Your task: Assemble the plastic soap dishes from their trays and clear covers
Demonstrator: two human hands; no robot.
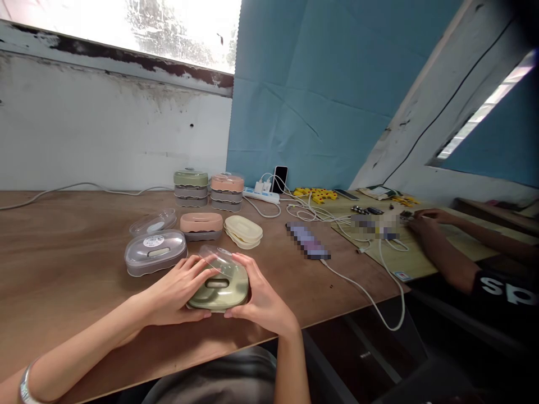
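A pale green oval soap box (219, 286) with a clear lid sits at the near edge of the wooden table (76, 252). My left hand (177, 292) wraps its left side, fingers curled over the top. My right hand (259, 294) cups its right side, fingers bent against the lid. Both hands press on the box from opposite sides.
Behind it lie a grey box (155, 252), a clear lid (152, 223), a pink box (201, 225) and cream lids (243, 230). Two stacks (209, 189) stand further back. A power strip (261, 194), phone and cables lie to the right, where another person's hands (425, 221) work.
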